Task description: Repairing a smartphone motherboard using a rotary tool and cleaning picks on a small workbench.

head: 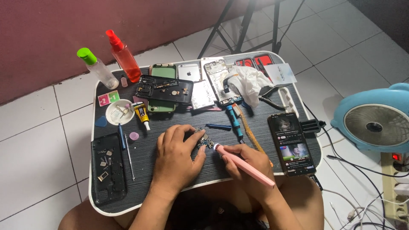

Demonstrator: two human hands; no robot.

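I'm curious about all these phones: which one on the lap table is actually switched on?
The black phone lying at the table's right edge, beside the right hand. Its screen is lit with pictures; the phones and opened phone bodies along the far edge show only backs or bare insides.

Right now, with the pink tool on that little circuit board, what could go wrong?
The pink tool in the right hand could slip off the small circuit board, which only the left hand steadies. Loose small parts on the black phone cover sit near the lap table edge and may roll off.
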